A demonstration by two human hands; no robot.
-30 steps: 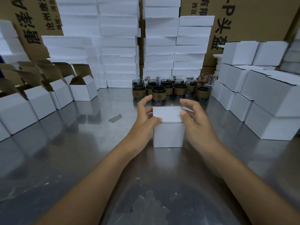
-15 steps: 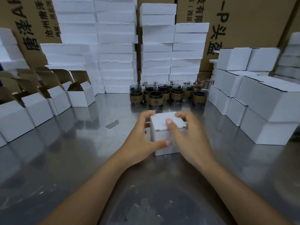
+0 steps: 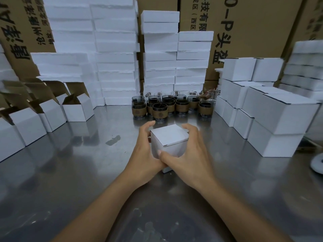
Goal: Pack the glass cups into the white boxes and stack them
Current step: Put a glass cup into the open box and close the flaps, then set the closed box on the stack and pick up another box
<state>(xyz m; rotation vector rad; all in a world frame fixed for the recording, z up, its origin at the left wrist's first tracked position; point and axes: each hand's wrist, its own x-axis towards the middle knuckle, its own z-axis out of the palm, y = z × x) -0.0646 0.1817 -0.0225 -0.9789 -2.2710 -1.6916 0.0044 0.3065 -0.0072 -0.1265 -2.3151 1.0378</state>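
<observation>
A closed white box point(image 3: 169, 141) stands on the steel table point(image 3: 70, 172) in the middle, turned corner-on toward me. My left hand point(image 3: 145, 152) grips its left side, and my right hand point(image 3: 188, 154) grips its right side with the thumb across the front. Several dark glass cups point(image 3: 167, 106) with brown sleeves stand in a cluster behind the box. A stack of closed white boxes point(image 3: 272, 110) sits at the right.
Open white boxes point(image 3: 76, 109) with raised brown flaps line the left side. White foam blocks point(image 3: 115, 55) are piled against brown cartons point(image 3: 244, 28) at the back. A white round object point(image 3: 317, 162) lies at the right edge.
The box has turned from square-on to corner-on between my hands. Both hands have wrapped more closely round its sides. The camera has moved closer.
</observation>
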